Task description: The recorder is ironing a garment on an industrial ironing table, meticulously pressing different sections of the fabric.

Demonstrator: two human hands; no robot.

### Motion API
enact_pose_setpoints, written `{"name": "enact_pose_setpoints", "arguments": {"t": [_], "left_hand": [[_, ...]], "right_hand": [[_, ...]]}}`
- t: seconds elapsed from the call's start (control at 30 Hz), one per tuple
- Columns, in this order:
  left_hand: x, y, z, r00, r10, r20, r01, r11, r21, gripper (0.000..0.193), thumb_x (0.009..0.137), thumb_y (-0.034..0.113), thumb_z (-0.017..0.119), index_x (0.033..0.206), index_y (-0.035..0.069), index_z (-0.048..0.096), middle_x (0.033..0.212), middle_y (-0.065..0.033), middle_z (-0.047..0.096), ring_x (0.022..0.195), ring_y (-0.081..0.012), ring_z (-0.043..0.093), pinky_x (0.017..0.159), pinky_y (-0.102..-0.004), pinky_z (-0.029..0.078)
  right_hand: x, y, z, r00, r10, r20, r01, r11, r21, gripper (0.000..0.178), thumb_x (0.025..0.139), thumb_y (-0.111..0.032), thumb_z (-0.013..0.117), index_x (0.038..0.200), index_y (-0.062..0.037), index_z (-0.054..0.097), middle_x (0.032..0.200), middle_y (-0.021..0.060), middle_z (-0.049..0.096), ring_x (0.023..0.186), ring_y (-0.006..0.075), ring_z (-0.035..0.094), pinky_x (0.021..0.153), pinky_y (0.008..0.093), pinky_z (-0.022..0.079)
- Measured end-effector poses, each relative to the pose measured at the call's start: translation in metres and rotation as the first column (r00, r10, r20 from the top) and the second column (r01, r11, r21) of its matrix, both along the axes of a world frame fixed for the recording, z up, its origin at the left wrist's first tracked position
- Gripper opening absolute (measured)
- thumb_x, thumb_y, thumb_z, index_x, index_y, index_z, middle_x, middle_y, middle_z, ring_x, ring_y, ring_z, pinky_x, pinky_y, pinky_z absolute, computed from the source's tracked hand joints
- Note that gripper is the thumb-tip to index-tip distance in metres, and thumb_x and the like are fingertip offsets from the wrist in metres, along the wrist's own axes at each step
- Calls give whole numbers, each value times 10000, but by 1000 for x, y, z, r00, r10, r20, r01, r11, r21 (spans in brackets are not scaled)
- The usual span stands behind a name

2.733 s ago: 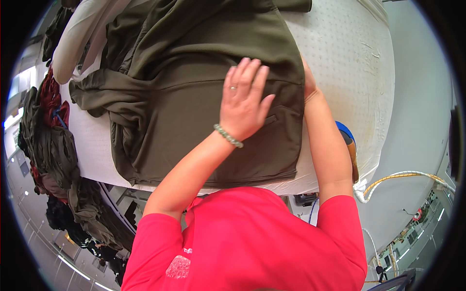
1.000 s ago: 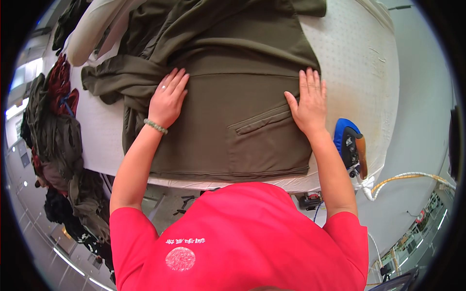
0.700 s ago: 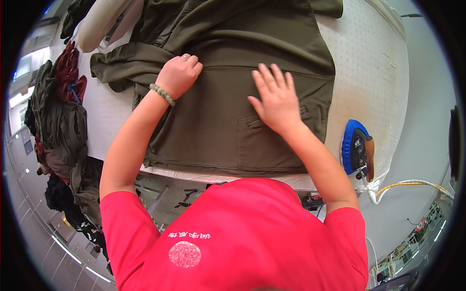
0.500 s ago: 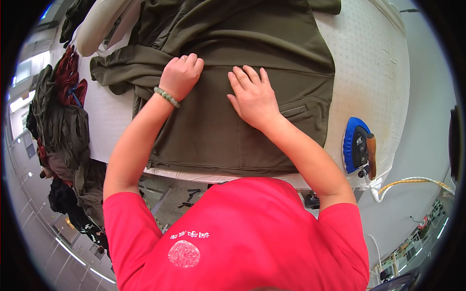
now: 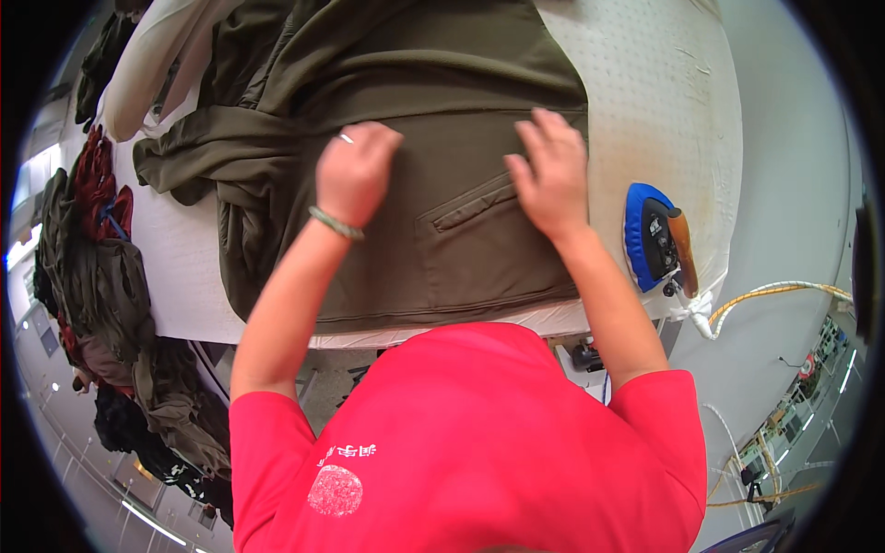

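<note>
A dark olive garment (image 5: pixel 387 263) with long sleeves lies across the white padded table, its hem toward me. A slanted welt pocket (image 5: pixel 475 203) shows on it, just left of my right hand. My left hand (image 5: pixel 358 172) is over the middle of the garment with its fingers curled in; its fingertips are hidden and blurred, so what they hold, if anything, does not show. My right hand (image 5: pixel 556 175), its fingers stretched out, is over the garment near its right edge. Whether that palm presses on the cloth I cannot tell.
An iron (image 5: pixel 659 240) with a blue cover and wooden handle rests on the table (image 5: pixel 659 120) at the right, its cord (image 5: pixel 784 288) trailing right. A padded pressing arm (image 5: pixel 152 78) stands at the far left. Several dark and red garments (image 5: pixel 101 267) hang in a heap beyond the left edge.
My right hand has moved right, toward the garment's edge, uncovering the pocket, which has shifted left. My left hand has come slightly nearer to me. The whole view has shifted somewhat.
</note>
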State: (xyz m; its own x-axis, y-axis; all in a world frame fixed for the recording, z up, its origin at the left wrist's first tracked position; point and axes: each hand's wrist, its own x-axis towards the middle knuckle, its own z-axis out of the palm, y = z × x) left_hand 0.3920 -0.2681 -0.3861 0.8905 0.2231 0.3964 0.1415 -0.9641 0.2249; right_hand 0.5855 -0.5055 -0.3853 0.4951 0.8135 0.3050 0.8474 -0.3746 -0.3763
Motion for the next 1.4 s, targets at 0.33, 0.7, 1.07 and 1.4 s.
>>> {"name": "enact_pose_setpoints", "arguments": {"t": [0.33,0.7,1.07,1.4], "left_hand": [[45,-150,-10,934,-268,-238,192,934,-300,598,973,332,562,1495,52,477,1630,-109,365,1538,-282,273,1260,-485,196],[-45,-79,1,878,-105,-467,17,982,-188,745,962,461,600,1577,105,374,1665,-96,304,1556,-283,234,1266,-495,152],[-56,-76,1,917,-30,-399,-55,978,-200,756,972,445,596,1576,61,356,1660,-114,308,1548,-291,253,1266,-480,176],[134,-45,-24,773,-583,-250,561,812,-158,744,1009,534,501,1550,36,385,1652,-120,322,1538,-271,272,1270,-427,199]], "right_hand": [[18,-55,40,535,-661,-526,296,729,-617,452,935,-236,703,1323,-32,595,1369,177,585,1247,338,567,1044,430,457],[-24,-63,-9,991,115,-71,-126,975,-182,733,946,-406,683,1520,-32,422,1571,168,434,1467,329,398,1211,484,298],[5,-101,52,999,19,49,-15,996,-88,617,909,-130,722,1463,-4,482,1517,190,491,1434,384,431,1172,476,364],[26,-198,88,894,-445,50,439,850,-291,581,939,-137,701,1462,-8,485,1398,202,564,1267,356,566,1050,422,465]]}}
